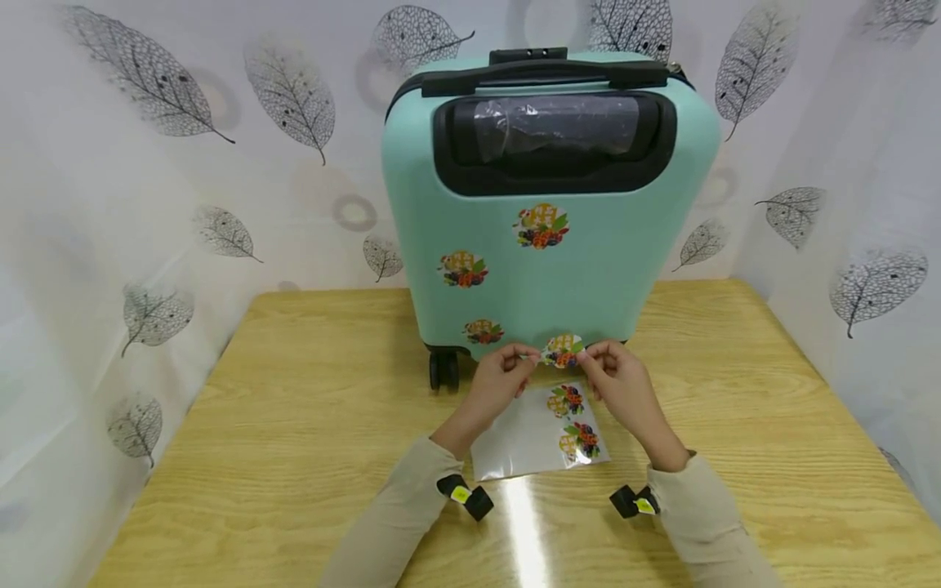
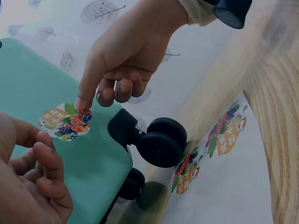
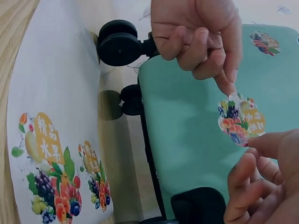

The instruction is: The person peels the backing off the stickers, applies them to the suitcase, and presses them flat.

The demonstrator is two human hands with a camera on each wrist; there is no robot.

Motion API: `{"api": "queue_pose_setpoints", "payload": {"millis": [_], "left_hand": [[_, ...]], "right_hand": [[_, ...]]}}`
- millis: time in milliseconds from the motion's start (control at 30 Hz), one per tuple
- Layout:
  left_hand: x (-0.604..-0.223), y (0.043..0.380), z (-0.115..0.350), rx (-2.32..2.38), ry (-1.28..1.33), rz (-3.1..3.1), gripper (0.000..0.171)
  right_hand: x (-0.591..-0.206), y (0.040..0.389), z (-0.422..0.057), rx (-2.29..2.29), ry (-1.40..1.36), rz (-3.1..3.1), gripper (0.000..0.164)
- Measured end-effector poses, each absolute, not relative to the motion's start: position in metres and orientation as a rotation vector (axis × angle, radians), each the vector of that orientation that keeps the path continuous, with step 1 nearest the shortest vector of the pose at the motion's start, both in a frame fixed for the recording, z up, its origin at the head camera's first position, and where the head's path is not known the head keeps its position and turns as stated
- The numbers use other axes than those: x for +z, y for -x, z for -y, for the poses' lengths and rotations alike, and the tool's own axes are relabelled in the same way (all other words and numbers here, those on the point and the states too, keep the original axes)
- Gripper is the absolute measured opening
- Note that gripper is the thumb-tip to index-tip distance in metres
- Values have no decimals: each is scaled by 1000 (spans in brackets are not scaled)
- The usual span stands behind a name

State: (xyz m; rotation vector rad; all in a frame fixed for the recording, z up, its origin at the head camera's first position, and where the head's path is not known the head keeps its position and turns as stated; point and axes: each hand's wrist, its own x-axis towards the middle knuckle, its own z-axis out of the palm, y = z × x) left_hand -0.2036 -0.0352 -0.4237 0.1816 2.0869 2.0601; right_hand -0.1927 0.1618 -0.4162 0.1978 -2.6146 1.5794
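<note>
A round fruit sticker (image 1: pixel 563 351) is stretched between both hands, just in front of the suitcase's lower right part. My left hand (image 1: pixel 500 382) pinches its left edge between thumb and finger. At the opposite edge, my right hand (image 1: pixel 623 385) pinches it likewise, its other fingers curled in. The mint-green suitcase (image 1: pixel 588 269) stands upright on the table and bears three similar stickers: one high near the middle (image 1: pixel 541 226), one at left (image 1: pixel 463 269), one low (image 1: pixel 483 331). Below the hands lies a white sticker sheet (image 1: pixel 515 445) with two fruit stickers along its right side.
The wooden table (image 1: pixel 309 425) spreads out on both sides of the suitcase. Black wheels (image 2: pixel 161 142) show at the suitcase's base. Behind hangs a white curtain (image 1: pixel 309 204) with leaf prints. Black wrist cameras (image 1: pixel 465 497) sit by both sleeves.
</note>
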Motion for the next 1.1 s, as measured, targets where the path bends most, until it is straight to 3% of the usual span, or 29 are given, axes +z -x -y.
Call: {"api": "queue_pose_setpoints", "payload": {"millis": [1100], "left_hand": [[-430, 211, 38, 1894, -336, -2256, 31]], "right_hand": [[-432, 206, -151, 1258, -153, 2478, 12]]}}
